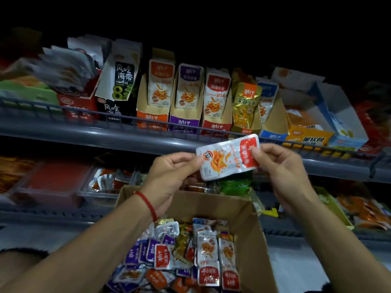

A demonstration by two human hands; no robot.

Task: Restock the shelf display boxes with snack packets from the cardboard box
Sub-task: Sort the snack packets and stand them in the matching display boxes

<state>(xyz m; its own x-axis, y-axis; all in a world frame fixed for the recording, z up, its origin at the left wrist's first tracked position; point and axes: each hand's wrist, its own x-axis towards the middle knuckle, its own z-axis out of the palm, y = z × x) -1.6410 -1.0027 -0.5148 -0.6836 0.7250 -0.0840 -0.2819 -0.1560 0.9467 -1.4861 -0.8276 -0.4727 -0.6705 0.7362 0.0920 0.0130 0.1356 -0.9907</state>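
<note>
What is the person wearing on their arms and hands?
Almost nothing. Both forearms are bare, with no sleeves showing, and neither the left hand nor the right hand wears a glove. The one thing worn is a thin red string bracelet around the left wrist. I see no rings or watch.

Your upper grey shelf (118,132) carried upright display boxes (184,115) side by side; your lower shelf (330,166) bore clear trays (105,187).

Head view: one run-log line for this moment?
stage: packet in hand | left hand: pinches red packet | right hand: pinches same packet | cardboard box: open, packets inside | red display box: on upper shelf
</note>
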